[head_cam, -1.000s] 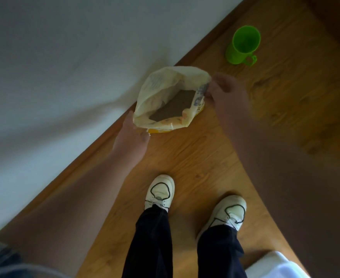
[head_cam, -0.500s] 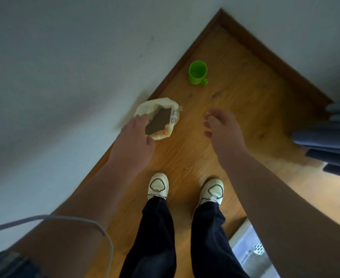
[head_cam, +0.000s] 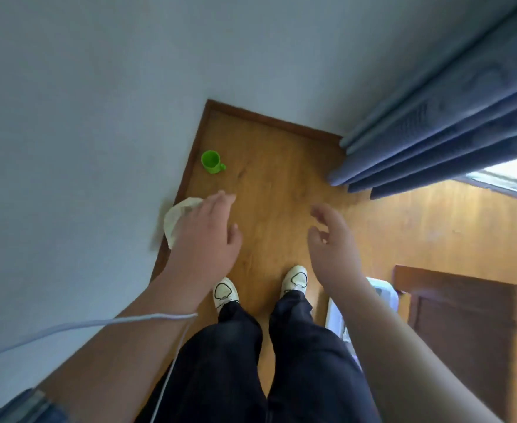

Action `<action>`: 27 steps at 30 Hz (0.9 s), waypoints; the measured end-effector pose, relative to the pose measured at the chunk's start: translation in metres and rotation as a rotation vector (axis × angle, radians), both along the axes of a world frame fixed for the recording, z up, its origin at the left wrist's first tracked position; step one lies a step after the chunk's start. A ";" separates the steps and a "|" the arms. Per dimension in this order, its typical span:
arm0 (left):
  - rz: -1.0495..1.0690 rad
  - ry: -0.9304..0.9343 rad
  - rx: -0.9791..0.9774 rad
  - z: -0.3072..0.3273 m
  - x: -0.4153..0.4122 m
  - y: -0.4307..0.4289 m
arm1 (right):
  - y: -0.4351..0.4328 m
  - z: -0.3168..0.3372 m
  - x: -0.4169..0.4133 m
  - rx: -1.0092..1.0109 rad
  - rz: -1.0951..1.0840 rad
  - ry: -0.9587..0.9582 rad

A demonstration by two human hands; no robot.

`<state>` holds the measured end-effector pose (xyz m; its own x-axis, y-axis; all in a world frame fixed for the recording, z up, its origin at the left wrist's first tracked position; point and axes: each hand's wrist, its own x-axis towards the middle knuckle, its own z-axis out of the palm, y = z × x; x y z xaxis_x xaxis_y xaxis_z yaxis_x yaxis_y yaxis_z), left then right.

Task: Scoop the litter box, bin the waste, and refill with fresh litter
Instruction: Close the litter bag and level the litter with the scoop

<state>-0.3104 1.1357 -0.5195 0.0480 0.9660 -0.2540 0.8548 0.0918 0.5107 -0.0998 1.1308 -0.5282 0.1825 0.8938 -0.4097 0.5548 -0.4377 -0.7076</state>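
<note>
Left hand [head_cam: 209, 236] empty, fingers spread, partly covering the pale crumpled plastic litter bag [head_cam: 178, 219] standing against the wall; right hand [head_cam: 332, 239] empty, fingers loosely curled; white plastic litter box [head_cam: 385, 293] beside the right leg; green plastic mug [head_cam: 211, 162] near the corner.

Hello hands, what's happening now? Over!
Left hand open, empty. Right hand open, empty. Litter bag on floor by wall. Green cup beyond, clear.
</note>
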 end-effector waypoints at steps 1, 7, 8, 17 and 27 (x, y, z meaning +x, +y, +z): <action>-0.063 0.020 -0.004 0.006 0.015 -0.006 | -0.017 0.006 0.011 0.003 -0.052 0.004; -0.397 0.059 -0.064 0.024 0.116 -0.044 | -0.108 0.039 0.081 -0.038 -0.419 0.071; -0.436 0.056 -0.077 0.023 0.135 -0.050 | -0.123 0.040 0.094 -0.033 -0.461 0.075; -0.780 0.143 -0.136 -0.027 0.313 -0.140 | -0.274 -0.024 0.219 -0.076 -0.814 0.058; -0.886 0.080 -0.223 -0.170 0.425 -0.226 | -0.363 -0.182 0.295 -0.129 -1.069 0.045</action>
<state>0.1150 0.9100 -0.6895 0.7221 0.5128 -0.4644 0.6917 -0.5244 0.4965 0.1948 0.7683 -0.7098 0.8258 0.2294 -0.5152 -0.1848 -0.7530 -0.6315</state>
